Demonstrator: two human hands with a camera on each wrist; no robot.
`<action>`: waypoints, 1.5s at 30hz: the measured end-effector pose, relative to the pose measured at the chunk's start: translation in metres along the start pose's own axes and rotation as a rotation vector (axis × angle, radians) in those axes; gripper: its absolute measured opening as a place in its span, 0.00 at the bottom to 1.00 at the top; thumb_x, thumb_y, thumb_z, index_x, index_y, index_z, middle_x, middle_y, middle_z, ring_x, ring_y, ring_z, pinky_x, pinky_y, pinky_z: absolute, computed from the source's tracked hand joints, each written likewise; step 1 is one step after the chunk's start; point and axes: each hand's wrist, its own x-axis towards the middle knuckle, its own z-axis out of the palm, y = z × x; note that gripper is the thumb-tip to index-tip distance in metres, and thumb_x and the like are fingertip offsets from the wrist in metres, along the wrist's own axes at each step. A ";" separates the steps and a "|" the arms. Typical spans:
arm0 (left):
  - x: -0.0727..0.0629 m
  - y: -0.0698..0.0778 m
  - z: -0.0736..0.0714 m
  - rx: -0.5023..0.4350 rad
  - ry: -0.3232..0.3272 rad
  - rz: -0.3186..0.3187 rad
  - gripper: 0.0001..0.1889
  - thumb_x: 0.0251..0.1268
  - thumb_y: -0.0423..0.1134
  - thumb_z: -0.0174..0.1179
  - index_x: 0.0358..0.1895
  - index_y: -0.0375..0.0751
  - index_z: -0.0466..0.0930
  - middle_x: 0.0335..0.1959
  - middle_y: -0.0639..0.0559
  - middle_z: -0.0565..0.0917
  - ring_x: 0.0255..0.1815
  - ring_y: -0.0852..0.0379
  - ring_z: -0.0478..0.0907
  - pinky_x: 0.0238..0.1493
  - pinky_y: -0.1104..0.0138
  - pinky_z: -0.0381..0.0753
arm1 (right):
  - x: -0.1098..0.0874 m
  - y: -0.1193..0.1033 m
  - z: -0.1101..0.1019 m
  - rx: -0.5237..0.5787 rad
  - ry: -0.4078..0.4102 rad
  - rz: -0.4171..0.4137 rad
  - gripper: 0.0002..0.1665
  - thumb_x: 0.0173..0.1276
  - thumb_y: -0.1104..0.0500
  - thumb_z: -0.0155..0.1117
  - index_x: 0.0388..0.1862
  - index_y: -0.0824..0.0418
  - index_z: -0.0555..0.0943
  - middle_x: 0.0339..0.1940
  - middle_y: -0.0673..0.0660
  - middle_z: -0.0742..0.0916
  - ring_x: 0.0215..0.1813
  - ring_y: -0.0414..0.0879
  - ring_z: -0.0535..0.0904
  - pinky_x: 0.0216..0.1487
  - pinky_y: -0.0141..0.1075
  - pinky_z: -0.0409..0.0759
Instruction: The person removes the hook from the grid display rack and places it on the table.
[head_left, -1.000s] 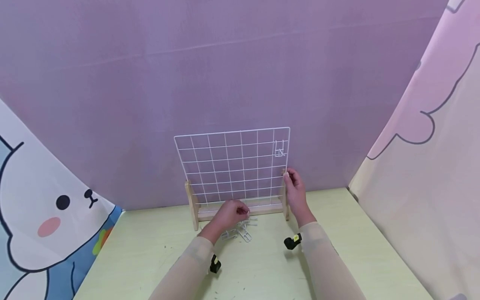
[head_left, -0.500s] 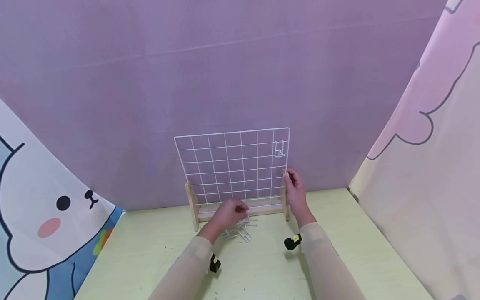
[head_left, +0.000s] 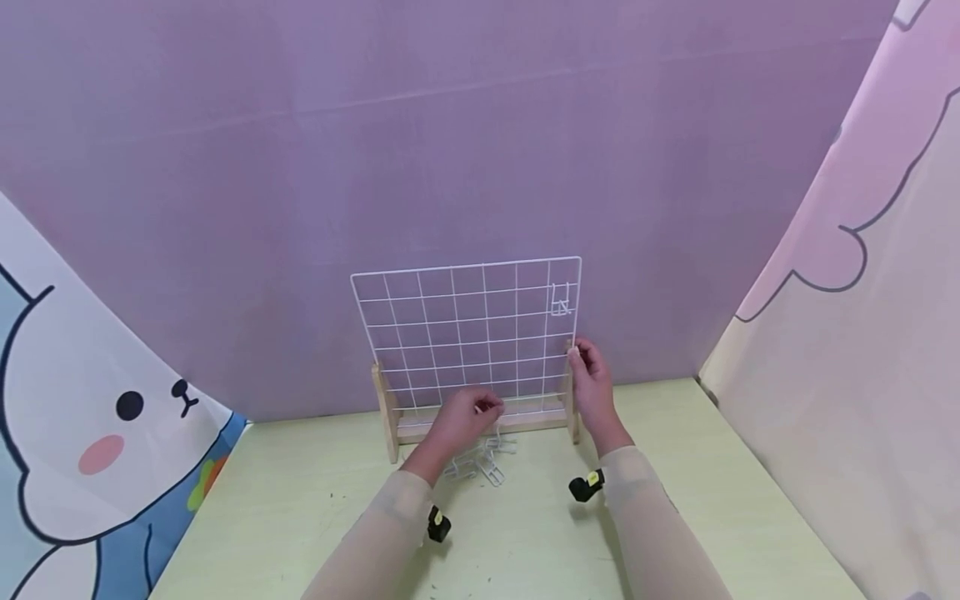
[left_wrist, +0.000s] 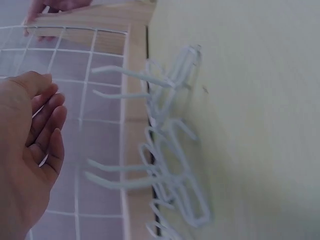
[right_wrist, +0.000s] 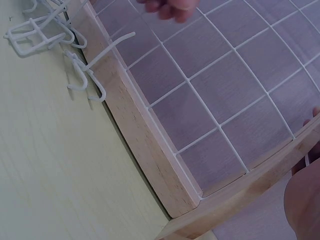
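A white wire grid panel [head_left: 480, 293] stands upright in a wooden stand [head_left: 386, 412]. My right hand [head_left: 593, 387] holds the stand's right side, around the top of its wooden post. A small white bit [right_wrist: 307, 160] shows between its fingers. My left hand [head_left: 459, 421] hovers in front of the panel's lower part, above a pile of white wire hooks [head_left: 491, 473]. In the left wrist view, the left hand's fingers [left_wrist: 56, 107] curl loosely with nothing visible between them. The hooks' long prongs [left_wrist: 117, 182] point up beside the hand. Another hook [head_left: 560, 307] hangs at the panel's upper right.
The rack stands toward the back of a pale yellow table [head_left: 525, 533], near a purple backdrop [head_left: 465, 150]. Cartoon-printed sheets flank it on the left [head_left: 67, 392] and right [head_left: 855, 400]. Both wrists carry small black cameras [head_left: 585, 486].
My left hand has lifted slightly and shifted a little to the right above the hooks. The right hand stays on the stand's post.
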 end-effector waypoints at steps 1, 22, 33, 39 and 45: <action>0.002 0.003 0.000 0.002 0.009 0.007 0.04 0.80 0.40 0.70 0.47 0.46 0.92 0.40 0.60 0.88 0.42 0.60 0.84 0.44 0.66 0.88 | 0.000 0.000 0.000 -0.004 0.002 0.000 0.21 0.92 0.57 0.55 0.71 0.70 0.75 0.68 0.74 0.79 0.71 0.66 0.74 0.70 0.32 0.76; 0.047 0.074 -0.010 -0.075 0.095 0.156 0.08 0.80 0.40 0.71 0.54 0.44 0.90 0.41 0.59 0.89 0.43 0.61 0.85 0.47 0.66 0.88 | -0.001 -0.002 0.003 0.008 0.015 -0.022 0.21 0.91 0.58 0.57 0.69 0.73 0.75 0.64 0.68 0.83 0.65 0.57 0.78 0.66 0.33 0.78; 0.074 0.107 -0.016 -0.067 0.215 0.302 0.11 0.76 0.38 0.74 0.56 0.41 0.88 0.46 0.55 0.88 0.48 0.59 0.85 0.54 0.62 0.87 | 0.000 0.001 0.001 0.014 0.000 -0.023 0.23 0.92 0.56 0.55 0.71 0.73 0.73 0.68 0.76 0.78 0.69 0.68 0.73 0.68 0.35 0.76; 0.082 0.120 -0.015 -0.113 0.225 0.312 0.14 0.77 0.40 0.73 0.59 0.40 0.85 0.49 0.46 0.88 0.49 0.59 0.84 0.54 0.65 0.86 | 0.000 0.001 0.002 0.016 0.010 -0.032 0.22 0.91 0.57 0.56 0.71 0.72 0.74 0.66 0.75 0.78 0.69 0.69 0.72 0.65 0.30 0.76; 0.088 0.131 -0.013 -0.129 0.251 0.321 0.17 0.77 0.40 0.74 0.61 0.38 0.84 0.51 0.43 0.87 0.49 0.55 0.84 0.54 0.63 0.87 | -0.001 0.000 0.000 0.004 0.004 -0.028 0.22 0.92 0.55 0.56 0.72 0.70 0.75 0.66 0.74 0.79 0.64 0.55 0.76 0.65 0.32 0.76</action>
